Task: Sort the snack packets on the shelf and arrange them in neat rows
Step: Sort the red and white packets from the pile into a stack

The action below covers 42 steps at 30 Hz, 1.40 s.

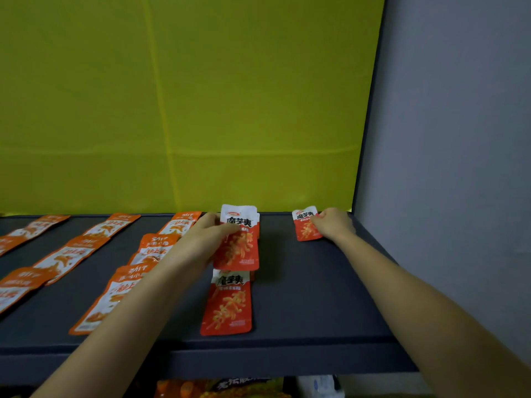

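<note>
On the dark shelf (310,297) my left hand (212,234) grips a small stack of red-and-white snack packets (240,242) near the back, tilted up off the board. Another red packet (228,304) lies flat just in front of that stack. At the back right my right hand (334,225) pinches the right edge of a single red packet (305,226) that lies on the shelf. To the left, several orange packets (66,254) lie in rows running from the back to the front edge.
A yellow-green panel (186,110) closes the back of the shelf and a grey wall (448,139) closes the right side. Below the shelf's front edge (258,360) more packaged goods (218,389) show on a lower level.
</note>
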Available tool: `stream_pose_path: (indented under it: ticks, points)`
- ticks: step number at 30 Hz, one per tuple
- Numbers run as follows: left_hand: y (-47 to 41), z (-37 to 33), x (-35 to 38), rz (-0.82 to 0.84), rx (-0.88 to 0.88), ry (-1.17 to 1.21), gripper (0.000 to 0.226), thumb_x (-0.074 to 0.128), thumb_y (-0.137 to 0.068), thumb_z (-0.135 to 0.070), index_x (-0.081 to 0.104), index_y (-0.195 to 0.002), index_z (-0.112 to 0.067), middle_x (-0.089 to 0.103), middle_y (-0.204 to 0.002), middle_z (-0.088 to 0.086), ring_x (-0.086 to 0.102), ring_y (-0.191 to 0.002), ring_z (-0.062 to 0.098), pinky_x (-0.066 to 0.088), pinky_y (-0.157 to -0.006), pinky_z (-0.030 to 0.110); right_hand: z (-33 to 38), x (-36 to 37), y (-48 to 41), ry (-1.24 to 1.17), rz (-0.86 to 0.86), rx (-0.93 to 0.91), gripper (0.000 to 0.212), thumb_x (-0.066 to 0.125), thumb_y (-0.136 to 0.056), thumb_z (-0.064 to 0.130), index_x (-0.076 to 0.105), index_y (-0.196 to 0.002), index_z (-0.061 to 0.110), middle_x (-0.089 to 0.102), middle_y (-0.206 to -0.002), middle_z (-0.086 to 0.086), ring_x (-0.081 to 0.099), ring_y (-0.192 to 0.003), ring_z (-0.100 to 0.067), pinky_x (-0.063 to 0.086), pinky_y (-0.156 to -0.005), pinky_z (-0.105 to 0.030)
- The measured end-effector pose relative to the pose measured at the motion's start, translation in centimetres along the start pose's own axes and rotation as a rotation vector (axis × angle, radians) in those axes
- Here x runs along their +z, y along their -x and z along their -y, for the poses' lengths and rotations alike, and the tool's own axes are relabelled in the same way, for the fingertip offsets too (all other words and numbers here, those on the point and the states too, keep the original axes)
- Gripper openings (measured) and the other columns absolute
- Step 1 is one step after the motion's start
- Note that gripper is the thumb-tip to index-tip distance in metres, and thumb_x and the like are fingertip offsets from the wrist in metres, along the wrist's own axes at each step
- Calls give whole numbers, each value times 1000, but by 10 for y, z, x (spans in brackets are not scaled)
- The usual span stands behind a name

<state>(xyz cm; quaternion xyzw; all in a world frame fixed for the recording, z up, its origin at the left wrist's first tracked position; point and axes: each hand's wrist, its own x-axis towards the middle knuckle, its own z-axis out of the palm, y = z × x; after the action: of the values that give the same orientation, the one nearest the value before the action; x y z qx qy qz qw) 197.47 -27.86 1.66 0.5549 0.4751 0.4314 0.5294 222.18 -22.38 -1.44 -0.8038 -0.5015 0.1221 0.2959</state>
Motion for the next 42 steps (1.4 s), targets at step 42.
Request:
stream_pose_path:
  ticks: [42]
  points:
    - [-28, 22, 110, 20, 232, -982, 54, 64, -83, -38, 42, -116, -1, 55, -122, 19, 52, -114, 35, 44, -89, 40, -67, -64, 63, 31, -44, -233, 8, 55, -86, 38, 59, -84, 32, 55, -81, 14, 53, -86, -14, 39, -74, -27]
